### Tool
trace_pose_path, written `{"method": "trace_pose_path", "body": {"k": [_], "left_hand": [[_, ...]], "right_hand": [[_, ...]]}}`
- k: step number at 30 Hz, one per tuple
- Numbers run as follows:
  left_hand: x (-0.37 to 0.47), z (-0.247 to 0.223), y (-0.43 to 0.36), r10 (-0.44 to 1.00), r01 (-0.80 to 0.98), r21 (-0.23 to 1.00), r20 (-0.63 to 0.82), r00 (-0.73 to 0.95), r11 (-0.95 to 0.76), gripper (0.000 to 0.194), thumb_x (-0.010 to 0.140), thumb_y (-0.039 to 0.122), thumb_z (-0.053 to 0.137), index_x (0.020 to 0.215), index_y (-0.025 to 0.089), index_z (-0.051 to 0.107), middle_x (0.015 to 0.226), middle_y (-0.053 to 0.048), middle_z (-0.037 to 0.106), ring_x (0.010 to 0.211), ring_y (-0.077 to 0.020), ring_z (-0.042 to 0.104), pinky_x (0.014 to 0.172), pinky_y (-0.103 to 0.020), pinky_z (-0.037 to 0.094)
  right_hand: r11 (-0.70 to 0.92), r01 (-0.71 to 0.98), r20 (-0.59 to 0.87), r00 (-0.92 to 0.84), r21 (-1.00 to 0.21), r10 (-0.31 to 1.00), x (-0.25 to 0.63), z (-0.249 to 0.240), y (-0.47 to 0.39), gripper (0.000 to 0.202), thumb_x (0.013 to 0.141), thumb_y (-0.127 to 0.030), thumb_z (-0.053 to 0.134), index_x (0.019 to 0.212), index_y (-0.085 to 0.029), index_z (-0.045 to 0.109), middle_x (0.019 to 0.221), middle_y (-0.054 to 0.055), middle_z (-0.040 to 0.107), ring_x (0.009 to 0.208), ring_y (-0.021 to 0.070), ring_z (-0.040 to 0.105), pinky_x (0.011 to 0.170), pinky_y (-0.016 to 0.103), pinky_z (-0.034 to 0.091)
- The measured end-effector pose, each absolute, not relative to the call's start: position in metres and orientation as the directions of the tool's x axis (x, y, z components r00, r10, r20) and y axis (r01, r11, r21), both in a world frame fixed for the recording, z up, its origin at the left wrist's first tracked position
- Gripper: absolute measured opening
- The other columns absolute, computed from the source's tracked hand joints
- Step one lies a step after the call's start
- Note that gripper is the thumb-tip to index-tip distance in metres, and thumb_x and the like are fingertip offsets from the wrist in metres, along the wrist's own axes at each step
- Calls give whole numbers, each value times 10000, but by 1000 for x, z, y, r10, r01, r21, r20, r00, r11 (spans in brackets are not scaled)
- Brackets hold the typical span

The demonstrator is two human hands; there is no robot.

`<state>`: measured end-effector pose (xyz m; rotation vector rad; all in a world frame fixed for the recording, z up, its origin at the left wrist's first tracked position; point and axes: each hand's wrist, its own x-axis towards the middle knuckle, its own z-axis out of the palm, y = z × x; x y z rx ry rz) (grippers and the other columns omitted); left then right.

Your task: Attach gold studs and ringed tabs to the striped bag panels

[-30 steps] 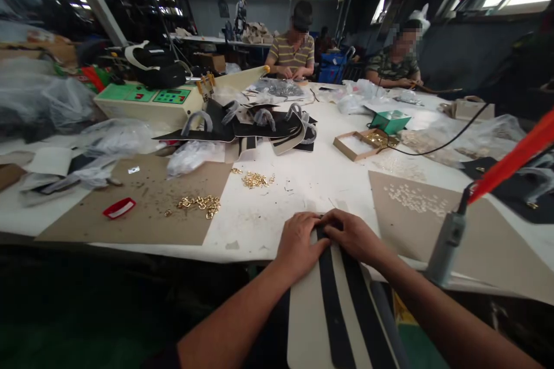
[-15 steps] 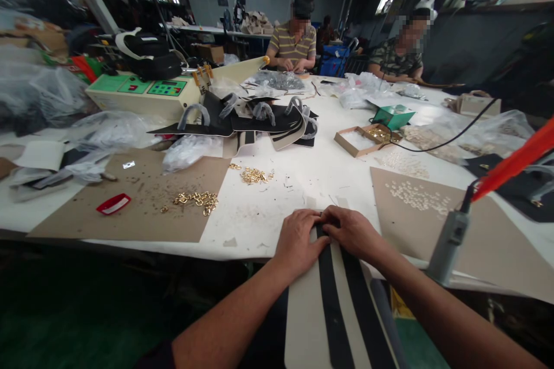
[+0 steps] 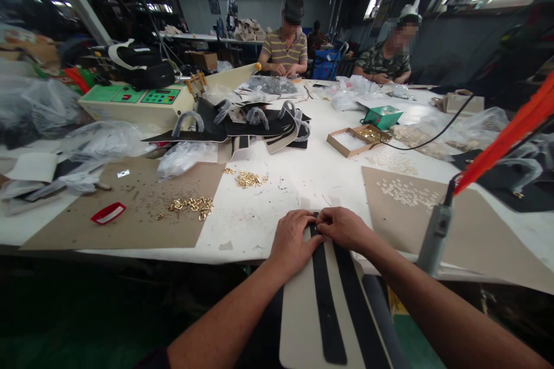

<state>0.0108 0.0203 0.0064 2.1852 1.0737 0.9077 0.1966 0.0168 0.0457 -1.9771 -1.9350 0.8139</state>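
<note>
Pressing palms down, the left hand [image 3: 291, 237] and right hand [image 3: 344, 227] meet at the far end of two black straps [image 3: 322, 294], fingers curled and pinching that end. Both straps lie on a pale panel [image 3: 300, 317], running lengthwise from the surface [image 3: 268, 196] edge toward the person.

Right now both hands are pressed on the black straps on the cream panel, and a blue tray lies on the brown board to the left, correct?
Not quite: in the head view the tray on the brown board is red. Both the left hand and right hand do press on the black straps on the cream panel.
</note>
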Motion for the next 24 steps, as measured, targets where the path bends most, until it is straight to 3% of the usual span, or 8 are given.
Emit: {"method": "trace_pose_path", "body": {"k": [4,8,10,13,15,17,21,24], "left_hand": [[12,7,21,828,487,688,327,455,-539,380,791,249,861,1133,251,695,1286,-31,710,1255,-268,601,1084,-467,467],[12,5,22,829,487,686,334,449,-540,357,795,233,858,1115,237,701,1289,-50,706,1248,-273,604,1079,-476,469],[12,4,22,829,483,691,330,451,-538,336,797,237,857,1099,245,711,1285,-43,709,1255,-275,604,1081,-481,465],[12,3,22,830,477,699,321,456,-533,306,803,244,849,1082,262,725,1275,-29,714,1252,-276,611,1081,-493,463],[12,3,22,832,477,702,317,455,-529,293,804,244,844,1073,264,730,1272,-29,714,1245,-279,617,1082,-502,462],[12,2,22,833,477,703,317,453,-527,282,804,239,840,1064,263,735,1273,-29,713,1239,-279,621,1085,-508,461],[12,0,21,833,474,705,320,451,-527,276,804,240,837,1062,262,744,1277,-25,714,1221,-271,630,1076,-503,469],[12,0,20,838,470,714,317,444,-519,278,797,244,844,1058,259,750,1278,-19,717,1228,-268,625,1066,-494,473]], "right_hand": [[-67,809,-177,-46,-584,983,194,53,13,155,832,-217,630,876,-226,778,862,33,754,802,213,665,693,293,448],[51,696,150,82,-716,985,210,63,-31,269,954,-335,555,1109,-210,737,1080,74,734,889,224,673,808,332,530],[57,713,373,295,-699,880,228,63,-66,323,952,-436,594,1137,-202,719,1122,93,706,859,234,668,803,366,545],[-197,763,519,581,-616,628,265,51,-113,559,868,-586,682,1256,-185,686,1257,136,653,971,312,670,912,469,526],[-368,682,448,709,-632,544,289,39,-129,806,785,-680,715,1383,-149,614,1326,183,618,1029,377,662,912,518,520],[-482,582,264,774,-654,576,309,26,-131,899,746,-735,710,1398,-128,594,1241,195,663,994,399,671,842,513,531],[-625,532,-12,756,-571,655,327,17,-121,656,803,-771,609,1041,-170,722,847,131,713,871,405,668,761,494,501],[-525,455,-41,727,-719,685,315,32,-113,583,816,-733,647,1019,-191,715,847,108,723,871,380,672,746,468,491]]}}
